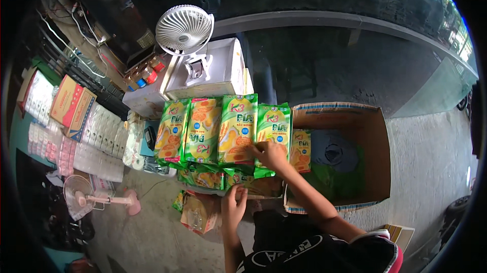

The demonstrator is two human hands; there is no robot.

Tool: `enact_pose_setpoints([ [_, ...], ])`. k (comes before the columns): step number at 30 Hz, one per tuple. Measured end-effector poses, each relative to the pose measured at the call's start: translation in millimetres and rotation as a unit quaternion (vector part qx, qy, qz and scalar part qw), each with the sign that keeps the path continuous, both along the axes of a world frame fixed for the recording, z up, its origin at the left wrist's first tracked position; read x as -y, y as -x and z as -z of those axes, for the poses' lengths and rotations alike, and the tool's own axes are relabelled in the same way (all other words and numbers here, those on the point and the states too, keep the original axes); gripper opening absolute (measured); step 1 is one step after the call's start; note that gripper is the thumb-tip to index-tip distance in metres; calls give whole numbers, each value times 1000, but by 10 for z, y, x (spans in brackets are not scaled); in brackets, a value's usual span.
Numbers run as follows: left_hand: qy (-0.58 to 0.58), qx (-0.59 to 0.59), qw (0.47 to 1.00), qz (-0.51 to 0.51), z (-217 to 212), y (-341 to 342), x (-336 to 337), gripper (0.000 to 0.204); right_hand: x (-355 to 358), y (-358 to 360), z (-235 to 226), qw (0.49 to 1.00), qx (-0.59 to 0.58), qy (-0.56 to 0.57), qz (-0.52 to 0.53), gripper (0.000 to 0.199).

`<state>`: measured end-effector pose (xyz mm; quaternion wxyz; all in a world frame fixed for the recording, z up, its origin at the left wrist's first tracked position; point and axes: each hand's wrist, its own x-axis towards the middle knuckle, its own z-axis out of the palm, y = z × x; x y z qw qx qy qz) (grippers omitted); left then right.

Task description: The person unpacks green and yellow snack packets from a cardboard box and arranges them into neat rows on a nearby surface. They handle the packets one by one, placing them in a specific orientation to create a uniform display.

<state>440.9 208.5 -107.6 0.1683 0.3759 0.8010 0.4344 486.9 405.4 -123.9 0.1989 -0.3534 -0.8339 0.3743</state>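
Note:
Several green and yellow snack packets lie side by side in front of me, on top of a lower layer of the same kind. My right hand (270, 155) reaches across with bent fingers at the lower right edge of an upright-printed snack packet (236, 128), closed on that edge. Just right of it, a second packet (273, 126) lies partly under the hand. My left hand (235, 205) is below the row, its thumb and fingers apart, close to the front edge of a lower packet (237, 177). It holds nothing I can see.
On the right stands an open cardboard box (373, 156) with one packet (300, 151) at its left wall and green material inside. A white fan (183, 32) stands on a white box (208, 80) behind. A small carton (199, 214) and pink fan (133, 202) are lower left.

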Motion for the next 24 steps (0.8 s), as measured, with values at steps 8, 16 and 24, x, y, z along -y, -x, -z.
enact_pose_setpoints([
  [8,-31,27,973,226,-294,-752,-511,17,-330,-915,-583,904,-320,270,-88,28],
  [16,-25,244,892,380,342,-1012,-1131,47,-642,-2519,-380,906,-345,230,80,33],
  [24,23,824,530,199,1331,-1216,-1904,71,-708,-2830,138,892,-333,240,188,36],
])
